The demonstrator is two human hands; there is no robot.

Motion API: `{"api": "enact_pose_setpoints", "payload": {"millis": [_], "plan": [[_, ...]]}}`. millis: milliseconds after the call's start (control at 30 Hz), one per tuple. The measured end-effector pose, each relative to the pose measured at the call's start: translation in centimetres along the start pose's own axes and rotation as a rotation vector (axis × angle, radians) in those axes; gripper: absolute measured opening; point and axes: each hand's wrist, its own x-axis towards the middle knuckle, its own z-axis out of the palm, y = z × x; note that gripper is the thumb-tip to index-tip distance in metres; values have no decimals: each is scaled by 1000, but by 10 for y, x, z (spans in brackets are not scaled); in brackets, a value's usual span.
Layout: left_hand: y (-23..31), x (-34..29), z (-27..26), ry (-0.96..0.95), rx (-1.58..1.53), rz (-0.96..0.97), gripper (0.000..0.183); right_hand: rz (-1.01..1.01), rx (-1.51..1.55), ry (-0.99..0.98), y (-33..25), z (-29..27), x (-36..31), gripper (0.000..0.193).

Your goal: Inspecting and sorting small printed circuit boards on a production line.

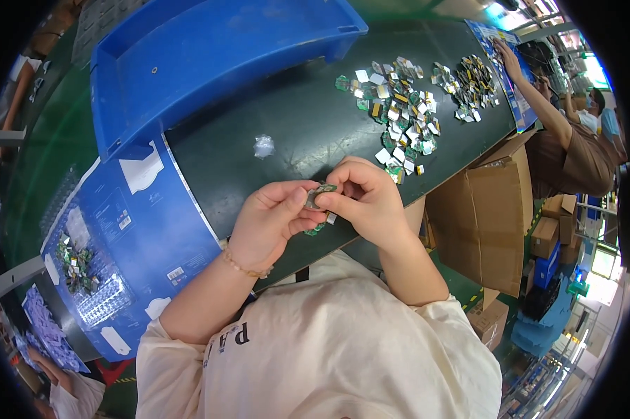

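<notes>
Near the table's front edge, my left hand (267,218) and my right hand (372,201) meet in front of me. Both pinch a small grey-green piece, seemingly a little circuit board (319,196), between thumbs and fingers. Fingers cover much of it, so its details are hard to read. Just under the hands a green and white piece (316,230) shows in part; I cannot tell if it lies on the table or is held. Beyond my right hand spreads a loose heap of small green boards with white and yellow squares (404,115).
A large blue bin (210,49) stands at the back left. A second heap (474,80) lies farther right, near a co-worker's arm (538,105). A crumpled clear plastic scrap (264,146) is on the dark table (220,167). Blue printed cardboard (144,237) covers the left; a cardboard box (479,216) stands right.
</notes>
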Motion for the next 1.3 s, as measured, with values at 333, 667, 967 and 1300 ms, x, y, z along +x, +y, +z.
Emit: {"api": "enact_pose_setpoints", "payload": {"millis": [333,667,967,1300], "plan": [[2,1,4,24,-22,2,24,-29,-92,44,-2,2,0,14],[-2,-1,4,77,2,37,22,-92,-175,103,-5,8,0,20],[0,-5,18,182,428,248,13,-107,-324,92,-3,5,4,27],[3,-3,18,207,156,175,16,-605,-392,272,10,14,13,27]]}}
